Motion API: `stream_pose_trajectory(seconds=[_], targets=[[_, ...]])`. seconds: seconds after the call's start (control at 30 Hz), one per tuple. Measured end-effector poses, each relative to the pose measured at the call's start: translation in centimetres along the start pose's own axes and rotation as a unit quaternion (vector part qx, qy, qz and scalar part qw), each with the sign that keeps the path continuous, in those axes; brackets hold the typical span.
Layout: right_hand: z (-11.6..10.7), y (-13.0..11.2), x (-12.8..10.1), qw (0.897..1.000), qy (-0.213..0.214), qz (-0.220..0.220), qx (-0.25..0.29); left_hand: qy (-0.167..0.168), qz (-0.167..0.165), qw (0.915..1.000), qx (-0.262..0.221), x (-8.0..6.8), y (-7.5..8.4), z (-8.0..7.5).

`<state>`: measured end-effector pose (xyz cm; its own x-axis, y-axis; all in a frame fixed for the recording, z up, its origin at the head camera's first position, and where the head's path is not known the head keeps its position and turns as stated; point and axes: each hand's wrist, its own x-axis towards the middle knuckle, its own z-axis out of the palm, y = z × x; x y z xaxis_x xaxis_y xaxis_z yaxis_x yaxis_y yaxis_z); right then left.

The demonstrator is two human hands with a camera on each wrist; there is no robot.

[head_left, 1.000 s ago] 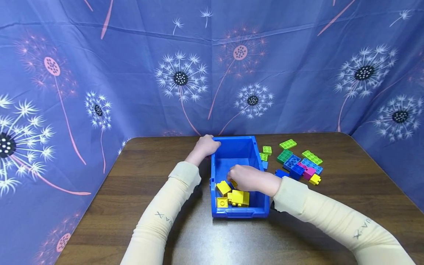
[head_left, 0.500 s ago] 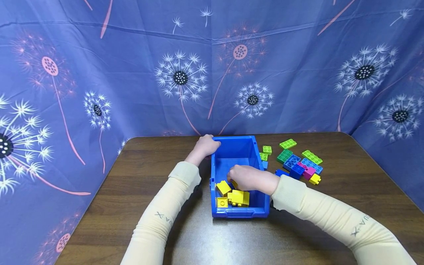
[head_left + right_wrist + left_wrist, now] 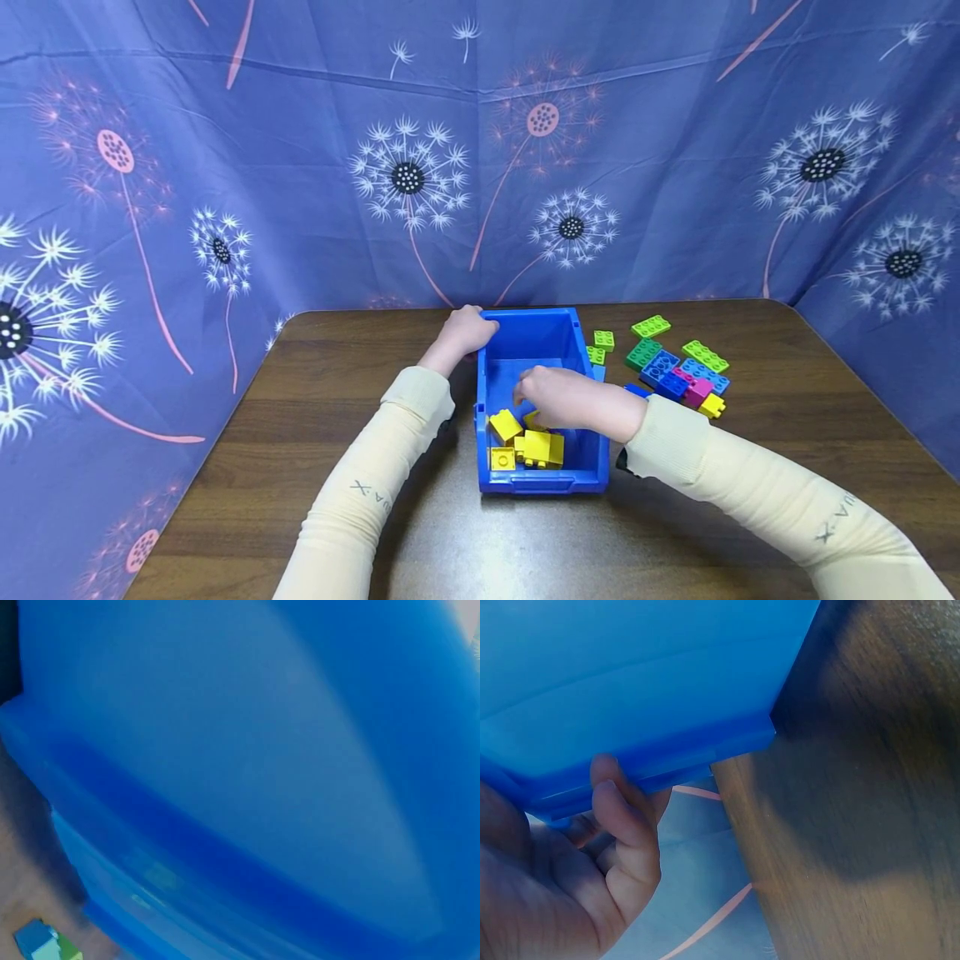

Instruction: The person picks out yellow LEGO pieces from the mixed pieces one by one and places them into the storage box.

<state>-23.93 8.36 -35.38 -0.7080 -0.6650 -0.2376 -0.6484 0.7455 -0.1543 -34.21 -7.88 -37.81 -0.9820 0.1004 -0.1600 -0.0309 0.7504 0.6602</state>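
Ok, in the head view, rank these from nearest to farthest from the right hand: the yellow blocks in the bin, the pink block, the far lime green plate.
From the right hand:
1. Yellow blocks, just below it, inside the blue bin.
2. Pink block, on the table to its right, in the loose pile.
3. Lime green plate, at the pile's far edge, toward the curtain.

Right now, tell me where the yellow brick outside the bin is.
In the head view the lone yellow brick lies on the table, right of the blue bin, at the near right edge of the loose pile, touching the pink brick.
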Motion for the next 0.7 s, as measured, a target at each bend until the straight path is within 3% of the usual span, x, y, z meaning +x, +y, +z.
stream_pose_trajectory(seconds=[0.23, 0.7], targets=[[-0.8, -0.4, -0.8, 1.0, 0.024, -0.018, -0.009, 0.005, 0.001, 0.9999, 0.009, -0.1, 0.0, 0.1], [-3.2, -0.9, -3.4, 0.991, 0.12, -0.056, -0.004, 0.012, 0.003, 0.9998, 0.018, 0.0, 0.0, 0.1]])
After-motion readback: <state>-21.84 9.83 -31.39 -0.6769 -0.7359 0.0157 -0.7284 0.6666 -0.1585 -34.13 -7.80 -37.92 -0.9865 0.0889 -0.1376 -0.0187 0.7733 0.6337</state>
